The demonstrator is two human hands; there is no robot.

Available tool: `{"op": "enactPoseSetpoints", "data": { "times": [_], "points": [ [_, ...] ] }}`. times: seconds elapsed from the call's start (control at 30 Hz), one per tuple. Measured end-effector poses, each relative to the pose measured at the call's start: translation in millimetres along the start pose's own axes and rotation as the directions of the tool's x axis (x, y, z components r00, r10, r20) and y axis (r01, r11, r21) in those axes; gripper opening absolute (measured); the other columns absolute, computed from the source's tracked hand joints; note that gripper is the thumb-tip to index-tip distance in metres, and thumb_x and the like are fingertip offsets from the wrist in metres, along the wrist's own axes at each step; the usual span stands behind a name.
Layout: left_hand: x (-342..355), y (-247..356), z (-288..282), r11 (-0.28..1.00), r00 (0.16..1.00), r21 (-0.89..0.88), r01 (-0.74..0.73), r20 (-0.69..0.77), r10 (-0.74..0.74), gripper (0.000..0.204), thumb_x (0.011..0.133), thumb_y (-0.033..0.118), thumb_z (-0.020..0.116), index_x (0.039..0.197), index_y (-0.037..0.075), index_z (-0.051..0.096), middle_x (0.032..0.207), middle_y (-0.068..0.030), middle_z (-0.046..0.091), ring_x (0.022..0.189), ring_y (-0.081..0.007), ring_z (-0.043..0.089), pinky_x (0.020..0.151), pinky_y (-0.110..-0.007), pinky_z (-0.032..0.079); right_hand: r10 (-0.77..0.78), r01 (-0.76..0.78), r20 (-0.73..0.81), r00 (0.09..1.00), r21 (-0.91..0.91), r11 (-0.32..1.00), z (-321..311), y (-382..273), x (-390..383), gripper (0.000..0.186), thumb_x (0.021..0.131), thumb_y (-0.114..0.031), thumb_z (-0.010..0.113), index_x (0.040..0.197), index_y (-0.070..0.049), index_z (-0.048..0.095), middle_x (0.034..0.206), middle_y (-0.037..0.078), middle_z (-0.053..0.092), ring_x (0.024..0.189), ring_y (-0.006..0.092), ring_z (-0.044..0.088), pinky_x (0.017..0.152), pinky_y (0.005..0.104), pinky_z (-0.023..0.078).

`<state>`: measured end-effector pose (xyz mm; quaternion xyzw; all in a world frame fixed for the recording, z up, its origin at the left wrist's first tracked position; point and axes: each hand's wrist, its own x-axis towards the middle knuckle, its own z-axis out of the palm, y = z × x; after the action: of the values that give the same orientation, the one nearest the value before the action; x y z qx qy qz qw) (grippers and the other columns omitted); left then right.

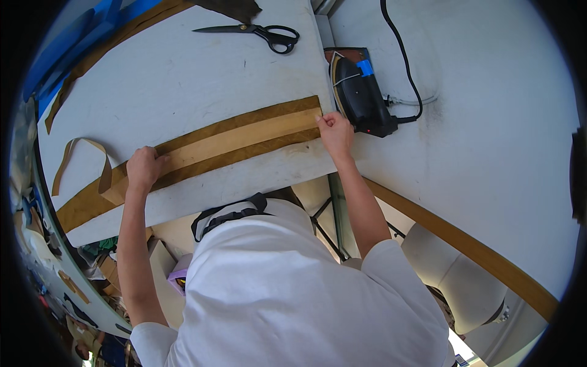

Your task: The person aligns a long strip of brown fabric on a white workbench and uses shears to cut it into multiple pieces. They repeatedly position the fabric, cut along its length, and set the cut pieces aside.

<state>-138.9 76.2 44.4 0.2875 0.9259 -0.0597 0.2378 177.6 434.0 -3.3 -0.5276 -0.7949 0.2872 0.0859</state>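
Observation:
A long brown fabric band [278, 112] lies along the near edge of the white padded table. On its middle runs a lighter tan strip [238, 140]; the strip's loose left end [92, 144] curls up off the band. My left hand [143, 169] is closed on the strip toward the left, its thumb and fingers bent over it and partly hiding it. At the right end my right hand [336, 134] pinches the strip's corner between thumb and fingers. Just beyond that hand, a black iron [361, 95] with a blue part rests on a stand.
Black scissors [269, 37] lie closed at the far side of the table. Dark cloth [232, 7] sits at the back edge, and another brown piece [85, 64] runs along the far left. A black cord [403, 55] leads over the white surface [489, 122] at right.

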Motion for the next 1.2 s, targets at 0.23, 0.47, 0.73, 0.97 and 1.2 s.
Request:
{"op": "enactPoseSetpoints", "data": {
  "times": [0.23, 0.47, 0.73, 0.97, 1.2],
  "points": [
    [-9.8, 1.8, -23.7, 1.0, 1.0, -0.009, 0.001, 0.027, 0.0, 0.034, 0.084, 0.033, 0.079, 0.085, 0.0, 0.074, 0.081, -0.0212, 0.071, 0.082, -0.0383, 0.068, 0.073, -0.048, 0.054, -0.021, 0.034, -0.074, 0.997, 0.184, 0.982, 5.2, 13.9, -3.0, 0.02, 0.088, -0.022, 0.079, 0.088, -0.004, 0.069, 0.07, 0.006, 0.068, 0.064, 0.02, 0.065, 0.064, 0.0349, 0.051],
    [-16.7, -29.1, -117.5, 0.928, 0.948, -0.239, -0.287, -0.21, 0.239, 0.008, 0.083, -0.001, 0.061, 0.087, -0.005, 0.067, 0.075, -0.0253, 0.062, 0.073, -0.0382, 0.067, 0.069, -0.041, 0.052, -0.106, 0.089, -0.001, 0.994, 0.56, 0.824, -28.7, -28.3, -11.7, 0.016, 0.097, -0.013, 0.072, 0.09, 0.001, 0.068, 0.072, -0.004, 0.062, 0.064, 0.0005, 0.052, 0.056, 0.0206, 0.041],
    [81.5, -97.8, -208.5, 0.916, 0.476, 0.323, 0.236, -0.861, 0.181, 0.039, 0.097, 0.021, 0.068, 0.134, 0.011, 0.064, 0.129, -0.0165, 0.066, 0.118, -0.0332, 0.063, 0.098, -0.047, 0.05, -0.434, 0.386, 0.042, 0.9, 0.386, 0.838, 27.0, -162.2, 56.3, 0.019, 0.093, -0.018, 0.074, 0.092, 0.0, 0.071, 0.078, 0.009, 0.071, 0.068, 0.0203, 0.067, 0.065, 0.0338, 0.052],
    [-30.5, -1.0, -31.3, 0.98, 0.806, 0.071, -0.188, -0.558, 0.195, 0.047, 0.089, 0.007, 0.07, 0.135, 0.003, 0.059, 0.136, -0.0214, 0.057, 0.126, -0.0384, 0.053, 0.11, -0.051, 0.039, -0.656, 0.651, -0.003, 0.755, -0.116, 0.75, 46.4, -140.7, 138.7, 0.029, 0.085, -0.001, 0.065, 0.114, 0.0, 0.07, 0.123, 0.019, 0.065, 0.116, 0.0374, 0.06, 0.1, 0.0437, 0.049],
    [-131.9, 38.8, 88.0, 0.88, 0.886, -0.46, -0.116, -0.448, -0.117, 0.009, 0.091, 0.008, 0.066, 0.086, 0.0, 0.064, 0.084, -0.018, 0.061, 0.079, -0.0378, 0.06, 0.072, -0.047, 0.047, -0.597, 0.541, -0.089, 0.797, -0.335, 0.771, -42.1, -106.7, 130.4, 0.048, 0.085, -0.006, 0.069, 0.131, 0.002, 0.06, 0.135, 0.02, 0.059, 0.127, 0.0392, 0.053, 0.109, 0.0448, 0.042]
  ]
}}
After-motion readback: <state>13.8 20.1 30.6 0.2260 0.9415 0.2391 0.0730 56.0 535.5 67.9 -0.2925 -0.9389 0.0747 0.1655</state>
